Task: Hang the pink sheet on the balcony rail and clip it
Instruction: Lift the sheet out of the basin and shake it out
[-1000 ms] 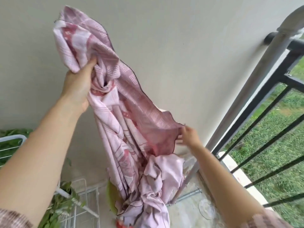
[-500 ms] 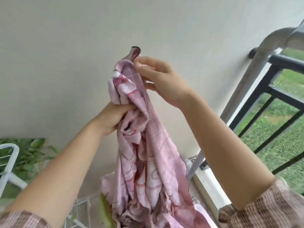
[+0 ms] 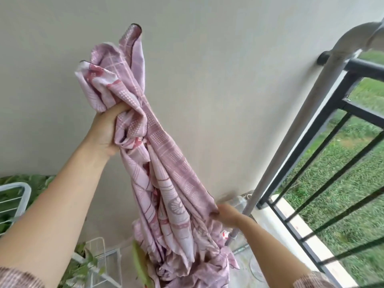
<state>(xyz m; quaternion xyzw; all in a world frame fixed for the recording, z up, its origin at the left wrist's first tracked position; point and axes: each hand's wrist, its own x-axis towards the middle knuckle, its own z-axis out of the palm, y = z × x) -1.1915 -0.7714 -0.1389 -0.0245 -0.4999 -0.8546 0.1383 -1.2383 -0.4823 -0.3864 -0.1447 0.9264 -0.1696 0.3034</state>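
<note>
A: Where's the sheet [image 3: 158, 179] at this moment?

B: Up in the air in front of the wall [image 3: 228, 80], bunched into a thick rope. The left hand [image 3: 106, 132] has its fingers [image 3: 116, 110] wrapped tight round the gathered top, a loose corner sticking up above the fist. The rest hangs down into a heap low by the floor, near a white rack [image 3: 99, 258].

A: And the right hand [image 3: 225, 214]?

B: Low down, pinching a dark-hemmed edge of the sheet at its right side. It's blurred, so I can't tell exactly how the fingers close, only that they grip cloth.

A: The rail [image 3: 363, 67]?

B: Off to the right, well apart from the sheet, with a grey pipe [image 3: 311, 104] slanting in front of it. Nothing is draped yet, and I see no clips.

A: So what makes this step go well?

B: I'd say find one long hem first. Run the right hand along that edge away from the left, so the twist opens out. Keep the heap off the floor. Then carry the spread edge over the rail, clearing the pipe, with even drops on both sides.
</note>
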